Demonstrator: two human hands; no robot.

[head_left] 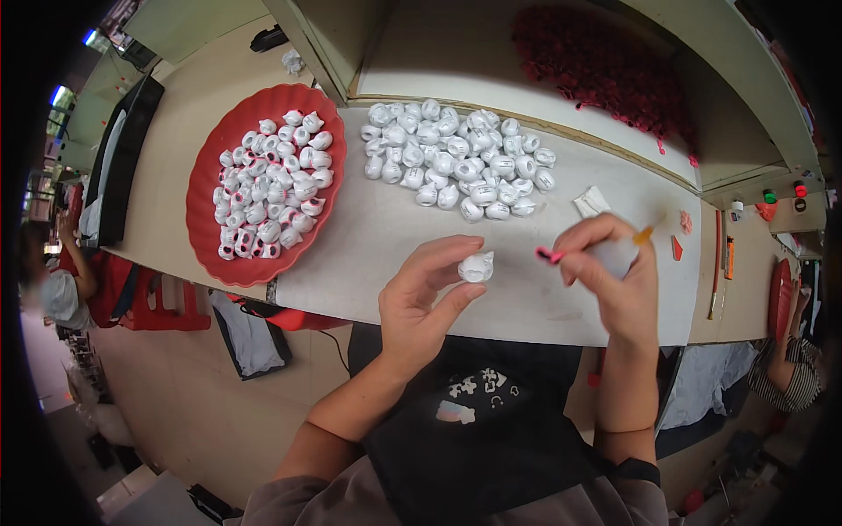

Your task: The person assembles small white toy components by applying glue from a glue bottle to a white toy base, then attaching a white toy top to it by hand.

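My left hand [425, 294] pinches a small white figurine [476, 266] between thumb and fingers above the grey work mat [368, 245]. My right hand [610, 272] grips a thin paintbrush [596, 245] with a pink-loaded tip pointing left, a short gap from the figurine. A pile of unpainted white figurines [460, 158] lies on the mat beyond my hands. To the left, a red round tray [206, 210] holds several figurines marked with pink.
A heap of dark red pieces [605, 66] lies on the raised shelf at the back right. Small tools and paint pots [724, 254] sit at the right end of the bench. Other people sit at the far left [61, 280] and far right [794, 359].
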